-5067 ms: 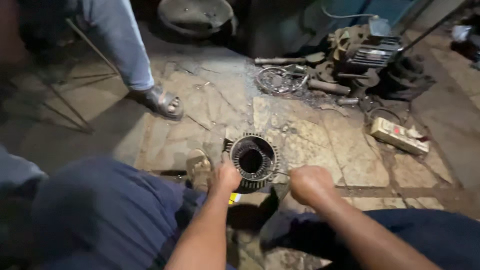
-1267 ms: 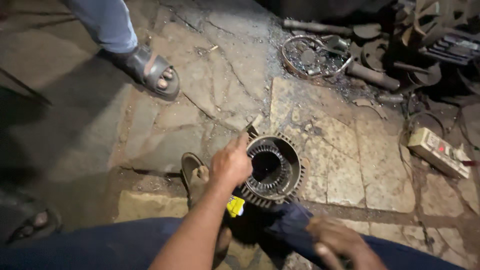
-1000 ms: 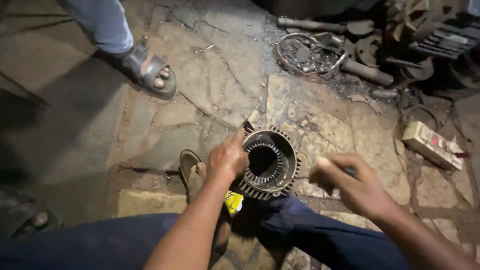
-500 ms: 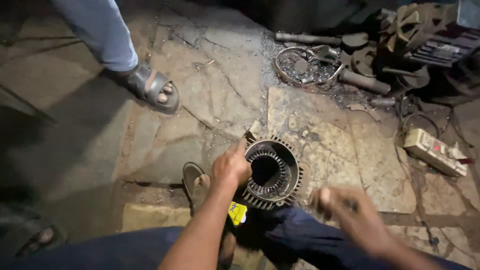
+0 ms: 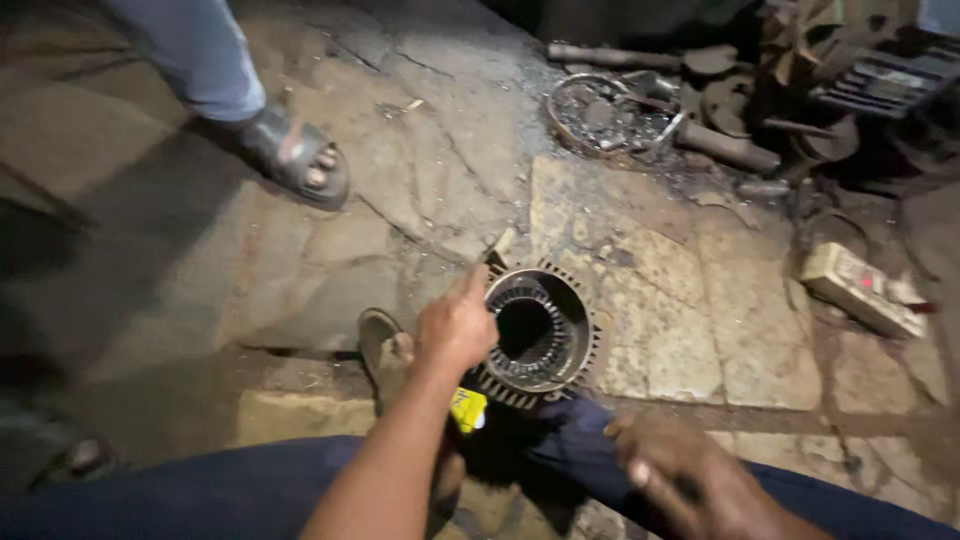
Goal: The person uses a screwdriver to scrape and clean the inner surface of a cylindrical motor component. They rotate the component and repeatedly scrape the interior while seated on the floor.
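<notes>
Finned motor housing [image 5: 540,335] under left fingers [image 5: 470,285]

i'm seeing a dim, warm-lit view: light is pooling on the stone floor [image 5: 660,300] at centre, edges are falling into deep shadow, and my right hand [image 5: 690,480] is smearing with motion blur.

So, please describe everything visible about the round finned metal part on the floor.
The finned metal ring is a dark, dirty cylinder, apparently a motor stator: short fins ring its outside, slotted teeth line its hollow bore. It sits on the cracked stone floor, opening facing up. The left hand grips its near-left rim; the right hand is apart.
</notes>
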`<state>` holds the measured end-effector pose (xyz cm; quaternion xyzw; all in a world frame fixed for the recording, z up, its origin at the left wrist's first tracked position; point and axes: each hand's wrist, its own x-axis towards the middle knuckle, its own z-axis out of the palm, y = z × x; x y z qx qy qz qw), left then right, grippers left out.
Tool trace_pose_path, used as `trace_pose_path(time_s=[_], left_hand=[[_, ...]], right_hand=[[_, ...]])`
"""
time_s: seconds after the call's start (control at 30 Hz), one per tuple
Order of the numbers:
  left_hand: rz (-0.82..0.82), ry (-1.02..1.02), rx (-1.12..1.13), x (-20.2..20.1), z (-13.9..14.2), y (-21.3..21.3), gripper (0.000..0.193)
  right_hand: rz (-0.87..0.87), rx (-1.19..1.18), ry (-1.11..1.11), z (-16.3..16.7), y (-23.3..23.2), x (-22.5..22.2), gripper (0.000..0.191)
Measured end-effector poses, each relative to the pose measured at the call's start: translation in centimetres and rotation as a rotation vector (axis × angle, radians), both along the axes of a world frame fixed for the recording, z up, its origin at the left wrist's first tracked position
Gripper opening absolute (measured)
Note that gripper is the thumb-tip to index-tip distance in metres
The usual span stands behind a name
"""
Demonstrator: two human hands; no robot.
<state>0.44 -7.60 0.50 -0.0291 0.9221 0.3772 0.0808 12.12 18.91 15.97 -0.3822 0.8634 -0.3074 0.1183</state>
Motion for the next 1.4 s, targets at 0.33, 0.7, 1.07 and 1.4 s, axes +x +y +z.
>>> trace_pose_path(time_s=[0.33, 0.7, 1.07, 1.4], left_hand=[[-0.01, -0.056, -0.043, -0.8, -0.2, 0.0, 0.068], [-0.056, -0.115, -0.096, 0.0, 1.4, -0.1, 0.074], [0.0, -0.054, -0.014, -0.4, -0.1, -0.1, 0.068], [-0.02, -0.089, -0.079, -0.2, 0.9, 0.0, 0.065]], right_hand=[[-0.56, 0.127, -0.399, -0.4, -5.4, -7.9, 0.041], [-0.735, -0.067, -0.63, -3.1, 2.2, -7.1, 0.046], [-0.965, -0.825, -0.77, -2.0, 1.1, -2.4, 0.038], [-0.729, -0.222, -0.617, -1.1, 1.1, -4.3, 0.038]])
